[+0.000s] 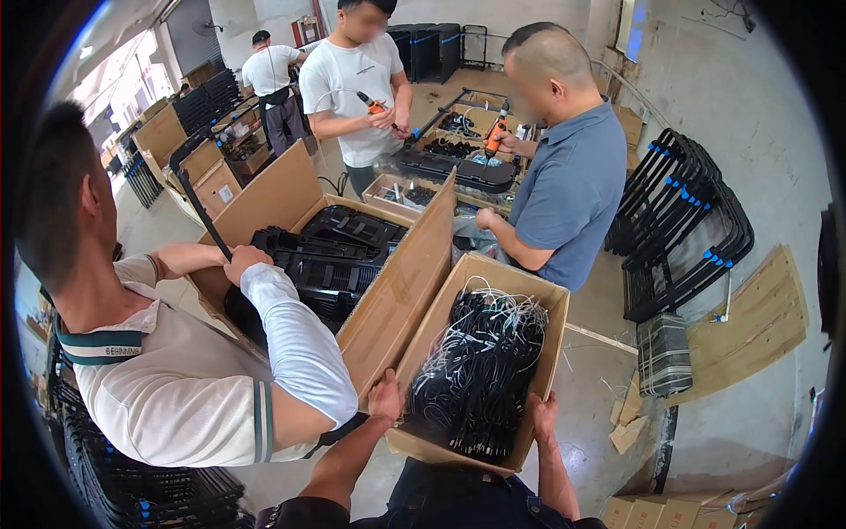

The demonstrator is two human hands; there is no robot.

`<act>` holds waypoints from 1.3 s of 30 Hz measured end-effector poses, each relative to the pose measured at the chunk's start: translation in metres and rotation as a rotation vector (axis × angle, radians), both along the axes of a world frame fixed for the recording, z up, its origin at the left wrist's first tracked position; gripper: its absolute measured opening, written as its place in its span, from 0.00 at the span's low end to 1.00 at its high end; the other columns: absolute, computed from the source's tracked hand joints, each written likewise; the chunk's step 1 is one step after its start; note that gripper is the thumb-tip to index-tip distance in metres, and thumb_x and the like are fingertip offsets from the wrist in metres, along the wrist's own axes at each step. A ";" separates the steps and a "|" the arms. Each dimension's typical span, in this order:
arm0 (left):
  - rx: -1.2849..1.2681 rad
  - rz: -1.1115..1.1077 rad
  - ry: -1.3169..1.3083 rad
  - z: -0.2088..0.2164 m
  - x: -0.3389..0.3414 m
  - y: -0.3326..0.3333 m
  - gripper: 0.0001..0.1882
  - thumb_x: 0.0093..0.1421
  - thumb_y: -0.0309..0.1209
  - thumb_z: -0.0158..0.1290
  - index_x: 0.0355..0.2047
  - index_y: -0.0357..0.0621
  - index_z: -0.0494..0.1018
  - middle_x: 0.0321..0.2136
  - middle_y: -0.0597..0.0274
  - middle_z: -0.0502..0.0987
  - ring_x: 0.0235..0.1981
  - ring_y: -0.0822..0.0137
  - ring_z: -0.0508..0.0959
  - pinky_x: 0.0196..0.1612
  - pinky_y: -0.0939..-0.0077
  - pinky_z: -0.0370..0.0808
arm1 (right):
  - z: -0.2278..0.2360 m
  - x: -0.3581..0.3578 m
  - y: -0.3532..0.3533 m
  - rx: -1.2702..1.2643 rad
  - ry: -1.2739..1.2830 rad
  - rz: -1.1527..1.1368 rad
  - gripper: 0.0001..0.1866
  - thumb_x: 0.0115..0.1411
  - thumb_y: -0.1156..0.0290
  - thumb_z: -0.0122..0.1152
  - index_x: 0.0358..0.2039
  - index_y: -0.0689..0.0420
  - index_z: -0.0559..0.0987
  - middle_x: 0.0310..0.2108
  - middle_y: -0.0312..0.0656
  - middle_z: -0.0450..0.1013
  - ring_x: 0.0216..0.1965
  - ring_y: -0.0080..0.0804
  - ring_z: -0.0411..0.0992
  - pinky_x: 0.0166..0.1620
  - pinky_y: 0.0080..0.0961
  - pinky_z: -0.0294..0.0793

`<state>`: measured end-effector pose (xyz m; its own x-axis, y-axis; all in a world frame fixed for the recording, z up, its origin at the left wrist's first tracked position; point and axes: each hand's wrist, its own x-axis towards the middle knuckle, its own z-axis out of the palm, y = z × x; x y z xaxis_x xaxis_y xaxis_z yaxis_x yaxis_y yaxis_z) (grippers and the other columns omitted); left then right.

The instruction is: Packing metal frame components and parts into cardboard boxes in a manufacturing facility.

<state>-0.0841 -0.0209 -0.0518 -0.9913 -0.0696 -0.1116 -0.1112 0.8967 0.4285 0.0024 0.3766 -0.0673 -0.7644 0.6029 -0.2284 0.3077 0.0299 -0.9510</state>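
Note:
An open cardboard box (548, 348) is in front of me, slightly tilted, with bundled black cables (483, 370) and thin white wires heaped inside. At its left wall, my left hand (386, 398) grips the cardboard, fingers partly hidden behind it. My right hand (544, 416) clasps the opposite wall near the lower right corner. Touching or very close on the left is a larger cardboard box (401, 295) filled with black plastic parts (330, 264). What supports my box from below cannot be seen.
A person (176, 370) at my left reaches over the larger box. Two people (361, 88) (573, 176) work with orange power drills (496, 132) at a bench ahead. Black metal frames (679, 212) lean on the right wall, near a plywood sheet (749, 326) and wrapped bundle (664, 353).

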 end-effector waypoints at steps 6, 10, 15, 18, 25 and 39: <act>-0.021 -0.031 0.012 0.009 0.000 0.005 0.15 0.65 0.35 0.53 0.45 0.40 0.64 0.44 0.36 0.79 0.40 0.33 0.81 0.45 0.37 0.77 | -0.007 0.002 0.006 -0.091 0.015 0.011 0.22 0.58 0.67 0.66 0.51 0.64 0.77 0.35 0.41 0.79 0.33 0.29 0.75 0.39 0.30 0.76; -0.032 -0.031 0.000 0.019 0.000 0.010 0.15 0.65 0.36 0.53 0.45 0.39 0.65 0.38 0.35 0.81 0.39 0.33 0.81 0.45 0.37 0.76 | -0.004 0.001 0.004 0.000 -0.013 -0.009 0.24 0.59 0.66 0.66 0.52 0.65 0.76 0.35 0.41 0.79 0.34 0.28 0.75 0.39 0.29 0.76; -0.044 -0.029 0.010 0.020 0.001 0.008 0.15 0.65 0.36 0.52 0.45 0.39 0.64 0.39 0.34 0.80 0.39 0.33 0.81 0.43 0.37 0.76 | 0.002 0.001 0.001 -0.024 -0.020 0.005 0.25 0.59 0.66 0.66 0.54 0.65 0.75 0.36 0.42 0.80 0.35 0.30 0.76 0.41 0.31 0.76; -0.068 -0.037 0.056 0.013 -0.001 0.004 0.15 0.65 0.35 0.53 0.45 0.39 0.65 0.37 0.35 0.81 0.38 0.33 0.82 0.42 0.37 0.77 | 0.002 0.001 0.001 0.030 -0.041 -0.001 0.24 0.59 0.66 0.66 0.52 0.66 0.75 0.35 0.44 0.80 0.35 0.32 0.77 0.41 0.32 0.76; -0.047 -0.004 0.029 0.011 0.000 0.005 0.16 0.64 0.37 0.53 0.45 0.40 0.66 0.37 0.35 0.82 0.40 0.33 0.81 0.46 0.38 0.76 | 0.008 0.000 -0.002 -0.020 -0.020 -0.014 0.21 0.58 0.66 0.66 0.49 0.66 0.76 0.33 0.44 0.80 0.33 0.31 0.76 0.38 0.32 0.76; -0.025 -0.016 -0.022 0.025 0.001 0.010 0.16 0.64 0.37 0.53 0.45 0.39 0.65 0.36 0.33 0.81 0.39 0.32 0.81 0.46 0.38 0.76 | 0.003 0.000 0.001 0.029 -0.064 0.001 0.26 0.58 0.65 0.65 0.53 0.66 0.75 0.32 0.43 0.79 0.31 0.29 0.75 0.36 0.31 0.76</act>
<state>-0.0834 -0.0104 -0.0265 -0.9897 -0.0569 -0.1316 -0.1059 0.9086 0.4040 0.0024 0.3779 -0.0640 -0.7492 0.6094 -0.2593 0.3679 0.0573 -0.9281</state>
